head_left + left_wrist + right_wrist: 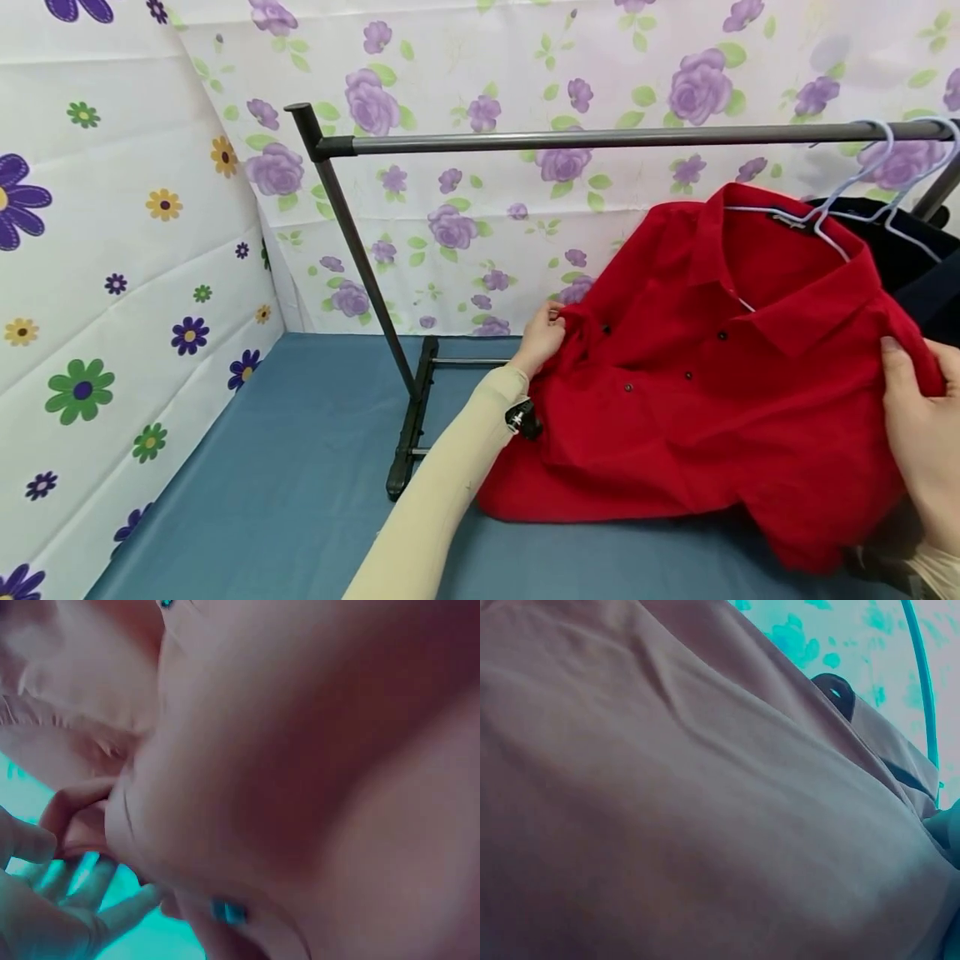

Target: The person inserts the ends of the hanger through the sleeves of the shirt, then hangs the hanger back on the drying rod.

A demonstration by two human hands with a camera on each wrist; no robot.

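Note:
A red button-up shirt (720, 425) hangs on a pale lilac hanger (847, 179) from the rack's rail, its collar at the top and its front facing me. My left hand (542, 340) grips bunched red cloth at the shirt's left edge in the head view. In the left wrist view that hand (56, 915) has its thumb and fingers about a fold. On the opposite side, my right hand (926, 425) pinches the shirt just below the shoulder, thumb in front. Cloth fills most of the right wrist view, where only a sliver of that hand shows at the right edge.
The grey metal clothes rack (525, 142) stands on a blue cloth surface (247, 467). Behind the shirt, dark garments (933, 287) hang at the far right on another lilac hanger (926, 179). Flower-printed sheets (465, 275) cover the back and left sides.

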